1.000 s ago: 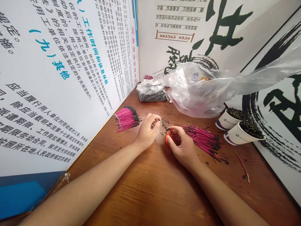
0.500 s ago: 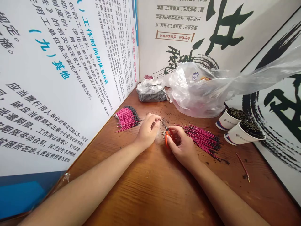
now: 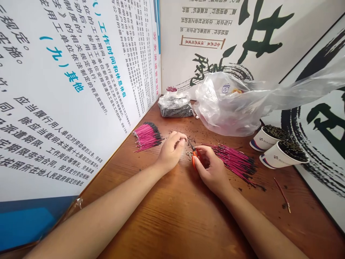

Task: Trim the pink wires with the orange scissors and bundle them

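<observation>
My right hand [image 3: 211,167] is closed around the orange handles of small scissors [image 3: 193,154], whose dark blades point up and left to the fingertips of my left hand. The fingers of my left hand [image 3: 172,149] are pinched together; whatever is between them is too small to make out. Just left of the scissors lies a small coiled metallic item [image 3: 189,155]. A bundle of pink wires with black ends [image 3: 147,136] rests left of my left hand. Another such bundle [image 3: 237,162] spreads out beyond my right hand.
Two white cups [image 3: 269,158] of dark small pieces stand at the right, near a single reddish wire [image 3: 282,194]. Behind are a clear plastic bag [image 3: 226,108], a wrapped dark block [image 3: 176,109] and a small cup [image 3: 171,89]. Printed panels enclose the wooden table [image 3: 167,223].
The whole view has shifted slightly, so things appear a little further right. The scissors' blades look closer together; both hands keep nearly the same pose.
</observation>
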The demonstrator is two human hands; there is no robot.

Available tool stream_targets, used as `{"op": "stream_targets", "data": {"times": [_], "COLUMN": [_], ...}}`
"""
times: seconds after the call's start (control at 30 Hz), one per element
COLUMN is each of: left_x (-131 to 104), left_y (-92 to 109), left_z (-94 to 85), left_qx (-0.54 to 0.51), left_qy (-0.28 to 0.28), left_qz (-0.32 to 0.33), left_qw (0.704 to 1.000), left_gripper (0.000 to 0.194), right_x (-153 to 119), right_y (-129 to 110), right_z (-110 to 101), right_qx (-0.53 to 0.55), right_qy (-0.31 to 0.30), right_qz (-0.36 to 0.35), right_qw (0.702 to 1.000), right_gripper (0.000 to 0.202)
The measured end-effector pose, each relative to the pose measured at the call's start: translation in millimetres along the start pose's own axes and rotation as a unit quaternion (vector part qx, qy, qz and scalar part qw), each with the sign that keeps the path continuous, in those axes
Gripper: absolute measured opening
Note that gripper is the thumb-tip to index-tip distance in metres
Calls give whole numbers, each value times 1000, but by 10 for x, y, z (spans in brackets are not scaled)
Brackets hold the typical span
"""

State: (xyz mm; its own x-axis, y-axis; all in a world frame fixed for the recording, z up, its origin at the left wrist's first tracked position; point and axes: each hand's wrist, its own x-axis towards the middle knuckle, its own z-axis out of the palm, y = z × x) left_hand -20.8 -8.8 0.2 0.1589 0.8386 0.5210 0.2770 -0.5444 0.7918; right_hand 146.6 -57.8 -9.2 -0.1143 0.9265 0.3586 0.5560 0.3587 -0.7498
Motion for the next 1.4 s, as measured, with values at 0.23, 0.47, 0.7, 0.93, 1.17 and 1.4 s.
{"op": "stream_targets", "data": {"times": [0.23,0.47,0.7,0.93,1.17,1.4], "left_x": [13,8,9,5,8,4], "left_y": [17,2,5,7,4,23], "left_z": [-8,-6,-9,-7,-10,-17], "left_qx": [-2,-7,-10,-24,-15,-14], "left_qy": [9,2,-5,-9,-6,-7], "left_qz": [-6,-9,-10,-25,-13,-12], "left_qw": [1000,1000,1000,999,1000,1000], "left_gripper": [16,17,17,17,17,18], "right_x": [2,10,7,0,-3,-12], "right_y": [-29,-38,-29,-10,-6,-40], "right_z": [-9,-20,-19,-19,-22,-40], "right_qx": [-22,-26,-35,-34,-36,-61], "right_qy": [-10,-14,-20,-26,-27,-27], "right_qz": [1,-3,-18,-16,-23,-30], "right_qw": [1000,1000,999,999,999,997], "right_gripper": [27,26,27,27,26,23]}}
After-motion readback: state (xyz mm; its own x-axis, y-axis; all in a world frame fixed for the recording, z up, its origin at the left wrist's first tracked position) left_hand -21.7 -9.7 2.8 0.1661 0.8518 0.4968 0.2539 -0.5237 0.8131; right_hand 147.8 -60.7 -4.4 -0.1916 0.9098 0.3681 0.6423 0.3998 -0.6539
